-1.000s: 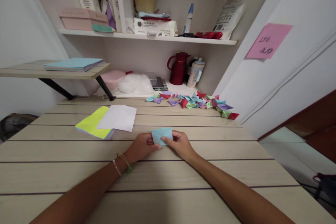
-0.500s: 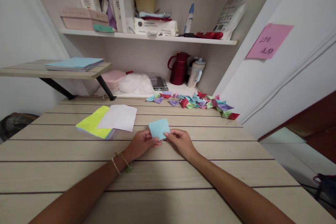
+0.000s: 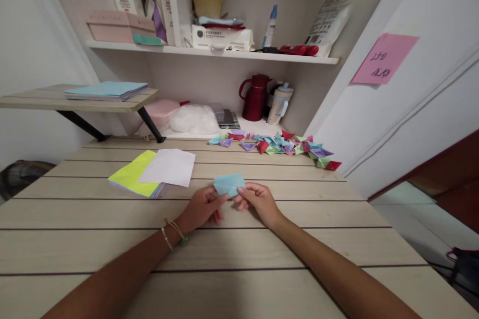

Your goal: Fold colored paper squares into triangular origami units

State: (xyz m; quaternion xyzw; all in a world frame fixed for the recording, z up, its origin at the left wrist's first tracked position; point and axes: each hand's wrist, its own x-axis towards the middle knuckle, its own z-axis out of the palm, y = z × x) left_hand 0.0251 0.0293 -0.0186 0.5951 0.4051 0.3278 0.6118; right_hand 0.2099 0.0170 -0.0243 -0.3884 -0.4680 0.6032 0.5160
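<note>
A small folded piece of light blue paper [image 3: 229, 183] is pinched between both hands above the middle of the table. My left hand [image 3: 204, 205] is closed on its lower left edge, thumb on top. On the lower right edge my right hand [image 3: 259, 201] grips it between thumb and fingers. Crease lines cross the paper's face. Beyond it, a row of small folded paper boats [image 3: 277, 143] in several colours lies along the back of the table. Left of my hands sits a stack of yellow-topped paper sheets [image 3: 130, 175] with a white sheet [image 3: 172, 167] lying over it.
A raised wooden stand [image 3: 22, 97] at the left bears a stack of blue-topped paper [image 3: 108, 90]. Behind the table, a shelf holds a dark red jug [image 3: 255, 98], a pale cup [image 3: 280, 104] and a white bundle [image 3: 194, 119]. A pink note [image 3: 385, 59] is stuck on the right wall.
The blue paper has tilted and looks flatter and slightly farther right. The fingers of both hands have shifted beneath it, while the thumbs stay on its lower edge.
</note>
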